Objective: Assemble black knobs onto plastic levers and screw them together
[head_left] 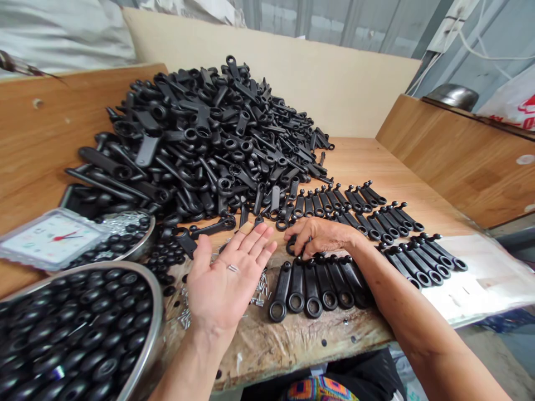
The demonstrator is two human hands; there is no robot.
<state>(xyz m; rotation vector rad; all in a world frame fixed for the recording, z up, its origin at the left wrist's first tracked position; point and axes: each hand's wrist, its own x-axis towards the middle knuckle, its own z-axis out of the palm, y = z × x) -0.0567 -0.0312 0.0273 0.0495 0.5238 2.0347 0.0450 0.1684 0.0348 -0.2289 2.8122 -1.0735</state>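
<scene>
On my bench point(368, 161), honey-brown with streaked wood grain, the heaped handles point(209, 139) are matte black. So are the rollers point(75, 334) in the silver steel bowl point(156, 312) at its left end. Nearby, a white clock face point(52, 239) shows red hands, and below the bench's front edge, a cloth point(320, 390) is patterned orange, blue and pink.

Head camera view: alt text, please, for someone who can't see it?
Two bare hands over a wooden bench beside a heap of black levers. The left hand, palm up, bears a small metal pin; the right hand reaches over lined-up levers.
</scene>
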